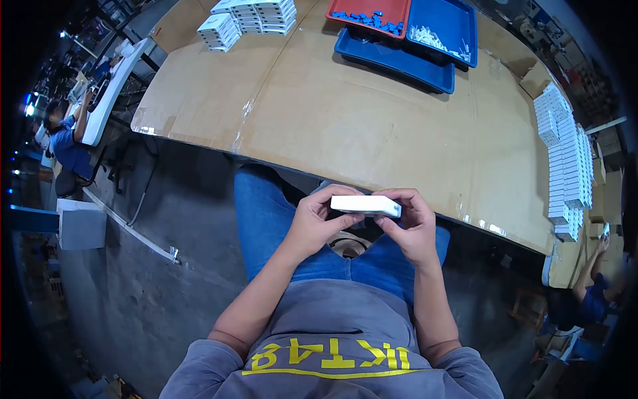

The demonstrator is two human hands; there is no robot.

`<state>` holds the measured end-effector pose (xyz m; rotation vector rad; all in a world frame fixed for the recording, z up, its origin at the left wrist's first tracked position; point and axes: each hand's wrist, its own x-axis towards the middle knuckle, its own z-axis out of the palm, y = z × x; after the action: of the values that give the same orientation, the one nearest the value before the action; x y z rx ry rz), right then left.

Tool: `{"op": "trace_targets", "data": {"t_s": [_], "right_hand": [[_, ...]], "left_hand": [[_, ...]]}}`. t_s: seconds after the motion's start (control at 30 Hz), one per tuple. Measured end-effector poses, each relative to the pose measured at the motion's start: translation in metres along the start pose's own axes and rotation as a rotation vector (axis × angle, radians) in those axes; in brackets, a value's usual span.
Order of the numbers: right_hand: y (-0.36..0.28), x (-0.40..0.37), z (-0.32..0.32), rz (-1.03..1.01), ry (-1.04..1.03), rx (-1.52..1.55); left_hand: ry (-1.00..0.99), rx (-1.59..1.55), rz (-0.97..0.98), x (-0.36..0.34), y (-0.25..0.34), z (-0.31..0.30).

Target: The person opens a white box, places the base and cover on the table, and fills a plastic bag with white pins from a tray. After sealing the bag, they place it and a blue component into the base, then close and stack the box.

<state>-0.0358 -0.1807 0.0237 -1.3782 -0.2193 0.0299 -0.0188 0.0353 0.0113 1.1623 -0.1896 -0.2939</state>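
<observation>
A flat white rectangular case [365,205] is held level above my lap, just off the table's front edge. My left hand [314,225] grips its left end, fingers along the far side and thumb at the near underside. At the opposite end my right hand [415,229] closes on it in the same way. A small dark mark shows near the case's right end. Its underside is hidden from view.
The cardboard-covered table [319,126] carries stacked white cases [256,16] at back left. A red tray [372,18] holds blue parts; a blue tray [458,26] holds white parts. Another blue tray [395,63] sits in front. White stacks [565,159] stand right. People sit on both sides.
</observation>
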Motion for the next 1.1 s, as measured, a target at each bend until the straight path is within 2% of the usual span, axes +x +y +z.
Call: {"op": "trace_targets", "data": {"t_s": [0.07,0.1,0.2,0.27,0.47,0.57,0.67,0.73,0.77,0.87,1.0,1.1], "right_hand": [[-0.012,0.002,0.004,0.03,-0.04,-0.087],[-0.013,0.005,-0.001,-0.033,-0.089,-0.262],[-0.012,0.008,-0.001,-0.052,-0.08,-0.341],[-0.009,0.007,-0.002,-0.054,-0.089,-0.371],[0.012,-0.004,0.002,0.074,0.021,-0.271],[0.017,-0.002,0.0,0.126,0.063,-0.16],[0.005,0.005,0.013,0.08,0.173,0.014],[-0.009,0.011,0.026,0.021,0.233,0.235],[-0.009,0.01,0.026,0.036,0.27,0.206],[0.007,0.009,0.004,0.07,0.103,-0.079],[0.011,0.013,0.002,0.143,-0.022,-0.25],[0.013,0.013,0.007,0.179,-0.006,-0.202]], "left_hand": [[-0.022,0.111,0.02,0.0,0.005,0.002],[-0.024,0.133,0.021,-0.001,0.005,0.002],[-0.035,0.249,0.055,0.001,0.005,0.001],[-0.049,0.397,0.118,0.002,0.002,-0.004],[-0.066,0.524,0.081,0.003,0.008,-0.007],[-0.023,0.403,-0.061,0.005,-0.001,-0.009],[0.053,0.004,-0.003,0.009,-0.007,0.003],[0.022,-0.014,-0.039,0.007,-0.021,-0.009],[0.007,-0.034,-0.049,0.006,-0.024,-0.012],[0.052,-0.071,-0.046,0.006,-0.025,-0.017],[0.12,-0.087,-0.074,0.004,-0.026,-0.021],[0.127,-0.089,-0.103,0.003,-0.026,-0.021]]}}
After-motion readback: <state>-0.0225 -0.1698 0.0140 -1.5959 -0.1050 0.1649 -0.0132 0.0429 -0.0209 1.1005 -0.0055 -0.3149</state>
